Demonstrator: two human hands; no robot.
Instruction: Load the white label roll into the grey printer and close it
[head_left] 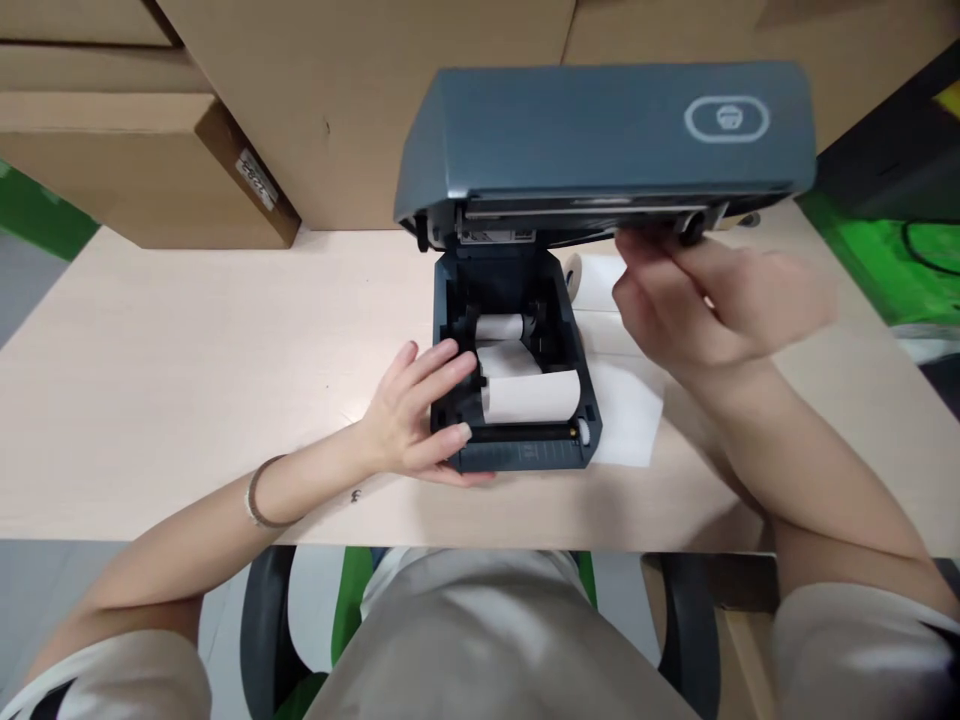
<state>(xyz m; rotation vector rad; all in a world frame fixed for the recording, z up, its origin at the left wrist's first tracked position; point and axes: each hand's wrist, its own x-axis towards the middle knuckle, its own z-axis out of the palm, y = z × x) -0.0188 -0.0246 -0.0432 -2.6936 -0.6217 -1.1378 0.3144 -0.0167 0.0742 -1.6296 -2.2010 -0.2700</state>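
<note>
Two hands are at an open printer [525, 455] that sits in the middle of a pale table [187, 400], right in front of the person. Its lid [600, 130] is swung up and back, and the bay below lies open.

The left hand [420, 415] comes in from the lower left, with the forearm lying low across the table and a thin bracelet [255, 495] at the wrist. It holds the printer's left front corner. The fingers [442, 365] are spread and stretched over the left wall, their tips reaching into the bay, while the thumb lies along the front edge below. The palm presses against the outer side of the housing.

The right hand [697, 300] is raised well above the table, its forearm slanting up from the lower right. It is just under the lid's front edge, back of the hand upward, fingers bent and pointing left. The fingertips are at the rim. The hand is blurred, so I cannot tell whether it grips the lid or only touches it.

Inside the bay a small white roll [499, 327] sits at the back between its holders. Paper [531, 396] runs forward from it and curls over near the front slot, just beside the left fingertips.

A white sheet [630, 420] lies flat on the table, touching the printer's right side. Brown boxes [150, 170] stand along the table's far edge behind the lid.
</note>
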